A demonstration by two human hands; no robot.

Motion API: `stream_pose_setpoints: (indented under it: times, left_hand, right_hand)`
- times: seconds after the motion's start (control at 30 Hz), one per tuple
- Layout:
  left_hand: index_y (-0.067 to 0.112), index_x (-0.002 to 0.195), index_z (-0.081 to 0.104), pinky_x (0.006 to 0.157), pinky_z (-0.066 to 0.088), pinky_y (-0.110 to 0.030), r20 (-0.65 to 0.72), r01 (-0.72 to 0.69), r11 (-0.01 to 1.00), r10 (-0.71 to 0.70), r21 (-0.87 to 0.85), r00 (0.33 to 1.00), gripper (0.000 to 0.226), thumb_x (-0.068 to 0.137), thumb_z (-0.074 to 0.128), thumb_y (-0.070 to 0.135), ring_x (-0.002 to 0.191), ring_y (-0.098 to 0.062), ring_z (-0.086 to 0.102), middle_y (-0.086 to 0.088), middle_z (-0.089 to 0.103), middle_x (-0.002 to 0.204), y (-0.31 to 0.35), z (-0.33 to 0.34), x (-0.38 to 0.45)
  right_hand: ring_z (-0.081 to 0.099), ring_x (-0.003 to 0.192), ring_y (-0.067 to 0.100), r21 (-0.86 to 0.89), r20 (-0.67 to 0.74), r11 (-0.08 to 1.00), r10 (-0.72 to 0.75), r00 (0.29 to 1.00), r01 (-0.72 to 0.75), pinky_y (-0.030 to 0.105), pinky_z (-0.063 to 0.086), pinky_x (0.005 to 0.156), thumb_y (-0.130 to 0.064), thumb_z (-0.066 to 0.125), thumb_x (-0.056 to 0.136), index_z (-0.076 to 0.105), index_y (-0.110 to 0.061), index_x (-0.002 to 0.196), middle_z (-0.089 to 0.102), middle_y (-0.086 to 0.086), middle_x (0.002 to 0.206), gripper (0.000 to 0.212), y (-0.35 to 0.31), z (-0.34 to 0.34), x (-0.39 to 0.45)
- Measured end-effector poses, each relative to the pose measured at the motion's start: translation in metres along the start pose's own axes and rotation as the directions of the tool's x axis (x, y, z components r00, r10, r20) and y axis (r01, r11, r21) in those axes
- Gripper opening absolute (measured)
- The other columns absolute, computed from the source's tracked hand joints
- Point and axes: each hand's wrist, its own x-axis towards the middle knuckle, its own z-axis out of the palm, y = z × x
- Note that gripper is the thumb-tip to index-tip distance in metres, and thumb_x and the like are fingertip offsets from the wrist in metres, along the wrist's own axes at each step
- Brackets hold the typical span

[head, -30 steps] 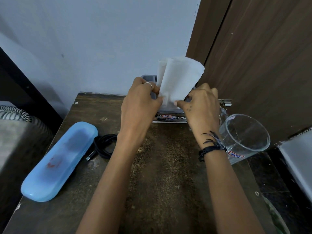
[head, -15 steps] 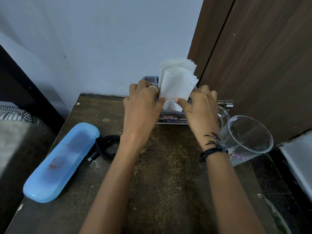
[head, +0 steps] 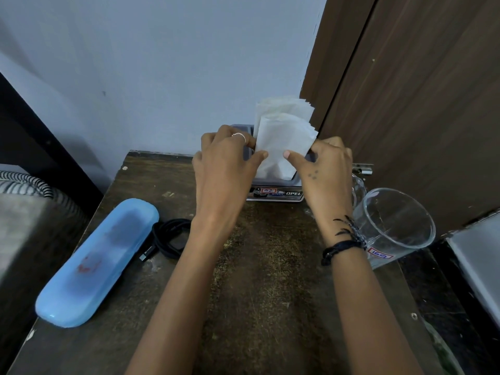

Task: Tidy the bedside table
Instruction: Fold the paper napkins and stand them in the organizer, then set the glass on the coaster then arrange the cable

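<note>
A folded white paper napkin (head: 282, 143) stands upright in the front of a grey napkin holder (head: 276, 182) at the back of the dark wooden bedside table (head: 270, 280). Behind it a stack of several napkins (head: 284, 106) sticks up from the holder. My left hand (head: 226, 163) pinches the front napkin's left edge, thumb on its face. My right hand (head: 323, 169) pinches its right edge the same way. The holder's front carries stickers.
A light blue oblong case (head: 97, 262) lies at the table's left. A coiled black cable (head: 169, 236) rests beside it. A clear glass mug (head: 392, 226) lies tipped at the right edge. A wooden door (head: 419, 104) stands behind, a bed at far left.
Both hands have lowered the front napkin down into the holder, so it now sits below the stack behind. The other objects have not moved.
</note>
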Motion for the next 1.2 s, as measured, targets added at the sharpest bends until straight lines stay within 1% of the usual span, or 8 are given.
stream_pose_setpoints:
  times: [0.13, 0.3, 0.47, 0.63, 0.8, 1.0, 1.1, 1.2]
  left_hand:
    - [0.016, 0.095, 0.066, 0.092, 0.04, -0.049, 0.027, 0.039, 0.998, -0.04, 0.049, 0.999, 0.021, 0.087, 0.06, 0.034, 0.115, -0.026, 0.042, 0.0, 0.059, 0.116, 0.0, -0.001, -0.001]
    - [0.017, 0.112, 0.058, 0.088, 0.042, -0.046, -0.006, 0.014, 0.998, -0.013, 0.062, 1.0, 0.029, 0.086, 0.062, 0.031, 0.113, -0.027, 0.044, -0.004, 0.055, 0.12, 0.007, 0.0, -0.002]
    - [0.02, 0.101, 0.055, 0.075, 0.045, -0.036, -0.131, -0.068, 0.996, 0.06, -0.057, 0.99, 0.019, 0.084, 0.064, 0.024, 0.098, -0.018, 0.05, 0.002, 0.056, 0.103, 0.023, -0.016, -0.01]
    - [0.035, 0.08, 0.052, 0.057, 0.044, -0.015, 0.09, 0.046, 0.945, -0.018, -0.323, 0.996, 0.014, 0.087, 0.061, 0.027, 0.064, 0.007, 0.056, 0.018, 0.059, 0.073, 0.04, -0.025, -0.036]
    - [0.037, 0.077, 0.052, 0.062, 0.048, -0.009, 0.17, 0.06, 0.898, 0.017, -0.435, 0.985, 0.024, 0.087, 0.062, 0.016, 0.066, 0.012, 0.058, 0.019, 0.061, 0.073, 0.052, -0.034, -0.072]
    - [0.028, 0.09, 0.059, 0.067, 0.046, -0.007, 0.34, 0.1, 0.893, 0.062, -0.439, 0.938, 0.027, 0.081, 0.065, 0.003, 0.07, 0.008, 0.059, 0.019, 0.061, 0.082, 0.05, -0.013, -0.126]
    - [0.013, 0.106, 0.059, 0.074, 0.047, -0.007, 0.403, 0.175, 0.883, 0.017, -0.436, 0.915, 0.03, 0.08, 0.067, 0.002, 0.079, 0.003, 0.057, 0.011, 0.06, 0.092, 0.044, 0.007, -0.139]
    - [0.01, 0.117, 0.055, 0.079, 0.043, -0.002, 0.438, 0.206, 0.872, 0.011, -0.445, 0.899, 0.036, 0.083, 0.065, 0.003, 0.094, -0.005, 0.06, 0.005, 0.06, 0.106, 0.047, 0.022, -0.145]
  right_hand:
    - [0.039, 0.093, 0.02, 0.001, -0.008, 1.0, 0.015, 1.0, -0.015, 0.023, 0.024, 0.068, -0.032, 0.062, 0.087, 0.064, -0.003, 0.088, 0.042, 0.001, 0.092, 0.029, -0.001, 0.002, -0.002]
    - [0.049, 0.097, 0.025, 0.033, -0.06, 0.999, 0.035, 0.998, -0.033, 0.028, 0.034, 0.069, -0.03, 0.064, 0.085, 0.055, -0.009, 0.11, 0.044, 0.002, 0.096, 0.034, -0.005, 0.004, -0.005]
    - [0.046, 0.072, 0.006, 0.229, -0.199, 0.973, 0.043, 0.979, 0.004, 0.012, 0.037, 0.06, -0.025, 0.064, 0.085, 0.051, -0.015, 0.114, 0.049, 0.0, 0.093, 0.033, -0.024, -0.01, -0.022]
    - [0.057, 0.074, 0.006, 0.286, -0.124, 0.958, -0.001, 0.992, 0.036, 0.019, 0.044, 0.061, -0.022, 0.059, 0.088, 0.063, -0.018, 0.094, 0.064, -0.002, 0.088, 0.008, -0.04, -0.034, -0.05]
    - [0.06, 0.076, 0.005, 0.333, -0.086, 0.942, -0.004, 0.996, 0.033, 0.017, 0.049, 0.065, -0.02, 0.057, 0.089, 0.063, -0.017, 0.095, 0.066, -0.004, 0.086, 0.009, -0.034, -0.063, -0.088]
    - [0.059, 0.073, 0.008, 0.362, -0.227, 0.929, 0.002, 0.974, 0.082, 0.012, 0.045, 0.064, -0.015, 0.059, 0.089, 0.065, -0.016, 0.091, 0.064, -0.006, 0.084, 0.006, 0.0, -0.087, -0.136]
    - [0.056, 0.069, 0.008, 0.457, -0.333, 0.889, 0.149, 0.931, 0.021, 0.011, 0.043, 0.062, -0.013, 0.061, 0.088, 0.061, -0.023, 0.089, 0.061, -0.006, 0.079, 0.011, 0.018, -0.091, -0.155]
    - [0.053, 0.074, 0.004, 0.584, -0.3, 0.799, 0.378, 0.876, -0.145, 0.008, 0.042, 0.066, -0.005, 0.067, 0.082, 0.052, -0.029, 0.095, 0.055, -0.006, 0.086, 0.032, 0.04, -0.083, -0.156]
